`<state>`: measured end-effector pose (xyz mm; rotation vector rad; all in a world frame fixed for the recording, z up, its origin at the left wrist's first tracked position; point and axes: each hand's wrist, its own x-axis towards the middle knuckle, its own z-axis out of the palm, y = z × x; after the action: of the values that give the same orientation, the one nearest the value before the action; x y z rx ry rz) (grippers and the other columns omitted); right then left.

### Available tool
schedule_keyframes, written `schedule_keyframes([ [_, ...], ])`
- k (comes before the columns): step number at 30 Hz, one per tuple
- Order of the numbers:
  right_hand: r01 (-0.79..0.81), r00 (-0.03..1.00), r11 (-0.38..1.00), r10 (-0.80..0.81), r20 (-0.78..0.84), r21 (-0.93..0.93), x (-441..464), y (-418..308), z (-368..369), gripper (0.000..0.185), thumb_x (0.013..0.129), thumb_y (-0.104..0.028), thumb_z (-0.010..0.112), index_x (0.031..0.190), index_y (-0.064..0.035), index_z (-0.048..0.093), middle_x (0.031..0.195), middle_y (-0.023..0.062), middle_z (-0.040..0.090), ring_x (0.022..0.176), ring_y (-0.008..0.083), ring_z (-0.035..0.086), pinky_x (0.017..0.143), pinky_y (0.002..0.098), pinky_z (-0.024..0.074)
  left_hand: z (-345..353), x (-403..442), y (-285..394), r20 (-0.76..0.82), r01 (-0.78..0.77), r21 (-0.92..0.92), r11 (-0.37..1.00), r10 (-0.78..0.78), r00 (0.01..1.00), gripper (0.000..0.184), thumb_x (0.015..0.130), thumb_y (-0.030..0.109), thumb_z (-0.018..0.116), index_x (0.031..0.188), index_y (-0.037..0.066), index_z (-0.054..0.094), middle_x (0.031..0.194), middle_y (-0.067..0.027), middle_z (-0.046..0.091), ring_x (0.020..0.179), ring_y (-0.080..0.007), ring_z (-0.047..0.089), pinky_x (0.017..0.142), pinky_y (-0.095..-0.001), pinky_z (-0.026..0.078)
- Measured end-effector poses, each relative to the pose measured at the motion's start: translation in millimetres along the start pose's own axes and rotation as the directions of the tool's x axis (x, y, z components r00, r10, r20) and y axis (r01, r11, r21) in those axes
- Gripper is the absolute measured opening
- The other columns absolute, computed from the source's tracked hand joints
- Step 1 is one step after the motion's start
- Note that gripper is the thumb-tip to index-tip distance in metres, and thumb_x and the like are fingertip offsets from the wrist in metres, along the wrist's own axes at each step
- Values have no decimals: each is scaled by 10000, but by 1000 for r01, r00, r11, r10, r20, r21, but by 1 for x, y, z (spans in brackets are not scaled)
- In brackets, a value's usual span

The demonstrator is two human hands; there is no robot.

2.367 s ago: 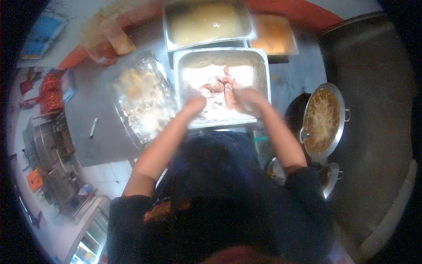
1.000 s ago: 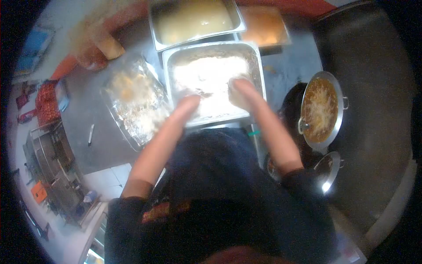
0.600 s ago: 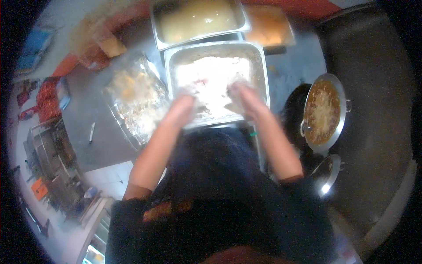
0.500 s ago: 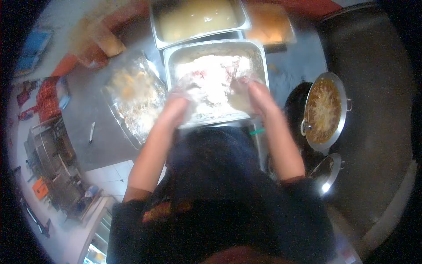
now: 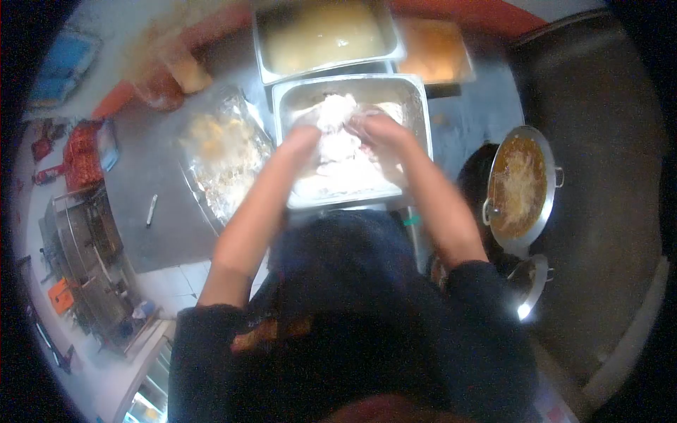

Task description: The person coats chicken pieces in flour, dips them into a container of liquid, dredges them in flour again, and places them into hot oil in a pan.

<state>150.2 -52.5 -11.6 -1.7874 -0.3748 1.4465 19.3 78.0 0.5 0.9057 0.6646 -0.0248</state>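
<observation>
A rectangular metal pan (image 5: pixel 281 185) stands in front of me, with white flour (image 5: pixel 345 185) heaped inside. Small reddish patches, like raw meat, show through the white coating. My left hand (image 5: pixel 306 136) is at the left of the heap and my right hand (image 5: pixel 383 132) at its right. Both are curled inward around a raised clump of flour-coated pieces (image 5: pixel 337 113) between them. Motion and glare smear the fingertips, and the exact shape of the pieces is lost in the brightness.
Behind stands a metal pan of pale yellow liquid (image 5: pixel 324 35), beside an orange-toned tray (image 5: pixel 434 53). A foil-lined tray (image 5: pixel 229 162) with crumbs lies left, near a white pen-like stick (image 5: pixel 151 210). At right, a wok (image 5: pixel 522 190) holds bubbling oil above a smaller pan (image 5: pixel 532 282).
My hands have come closer together and a little farther into the pan, gathering the floured pieces into a raised heap between them. The whole view has shifted slightly downward.
</observation>
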Motion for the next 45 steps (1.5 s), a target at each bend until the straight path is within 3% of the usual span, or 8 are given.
schedule_keyframes([
  [6,41,978,893,-128,-165,-448,-68,2,-23,419,816,-382,481,944,-10,627,879,139,643,796,247,612,759,342,439,-43,-32,-40,135,-278,854,440,329,935,421,814,-8,480,1232,-28,443,1126,-174,566,1023,-246,547,896,-321,427],
  [9,139,990,274,-45,131,-952,-48,30,-28,347,881,-307,427,932,-17,609,910,115,622,809,198,587,749,312,451,-28,-36,-40,1,-36,826,562,62,998,439,797,-9,478,1232,-41,428,1116,-191,566,1031,-253,537,898,-319,415],
  [12,-261,965,959,257,-49,-108,-45,37,-11,275,873,-255,461,925,-20,596,833,82,588,713,166,537,683,279,445,-50,-2,-90,-93,175,619,766,-150,984,394,807,-11,443,1201,-29,461,1045,-182,589,940,-235,587,737,-317,496],
  [15,-210,975,941,223,-20,265,-46,34,1,223,844,-226,529,948,-37,586,818,54,560,682,142,491,625,267,429,-72,23,-123,-183,352,331,875,-307,934,280,774,78,463,997,-53,571,955,-165,591,844,-231,570,734,-352,469],
  [24,178,964,975,-200,-175,-131,-35,13,12,388,791,-308,585,1010,10,611,1101,156,582,977,261,554,834,335,437,-22,-37,-35,-34,12,94,995,-9,999,329,898,53,438,1226,28,450,1096,-131,558,871,-195,606,707,-310,523],
  [27,246,940,927,-300,-163,-284,-76,-29,8,372,791,-299,567,1017,-7,617,1056,169,602,967,283,565,834,350,434,-36,-46,-37,154,-317,883,345,424,892,366,909,72,443,1273,43,408,1138,-119,537,929,-200,586,758,-314,507],
  [32,299,805,880,-440,-398,-369,-42,-5,-15,376,807,-319,504,1006,-22,621,965,180,627,904,290,586,794,359,443,-35,-35,-62,-192,30,235,972,16,981,374,896,29,397,1269,37,418,1132,-118,551,962,-199,573,773,-319,500],
  [45,73,990,980,-94,107,185,37,-18,1,463,817,-422,527,1070,-38,579,1043,119,578,940,204,535,836,340,424,-39,14,-46,-104,137,-176,975,-157,982,367,880,69,431,1240,-4,435,1132,-148,554,1007,-229,570,792,-324,492],
])
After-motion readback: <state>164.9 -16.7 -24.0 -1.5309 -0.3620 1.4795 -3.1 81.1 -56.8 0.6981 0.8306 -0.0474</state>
